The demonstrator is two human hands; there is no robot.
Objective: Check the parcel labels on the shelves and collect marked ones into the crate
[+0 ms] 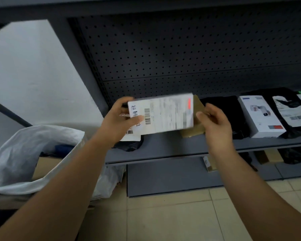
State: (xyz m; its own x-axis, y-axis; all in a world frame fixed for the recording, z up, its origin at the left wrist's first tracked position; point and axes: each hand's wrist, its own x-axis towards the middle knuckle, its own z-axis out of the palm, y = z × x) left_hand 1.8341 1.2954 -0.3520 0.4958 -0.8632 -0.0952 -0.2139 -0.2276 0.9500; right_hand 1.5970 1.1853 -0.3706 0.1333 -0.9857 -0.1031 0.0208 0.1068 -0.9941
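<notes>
1. Just one view, worn on the person's head, wide-angle, so the edges bend a bit.
2. It faces forward and down at a grey shelf point(163, 150) and the floor tiles point(172, 214).
3. Pretty close in: both forearms reach up from the bottom edge.

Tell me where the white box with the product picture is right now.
In the head view, the white box lies flat on the right side of the grey shelf, between a folded black garment and a black bag.
</notes>
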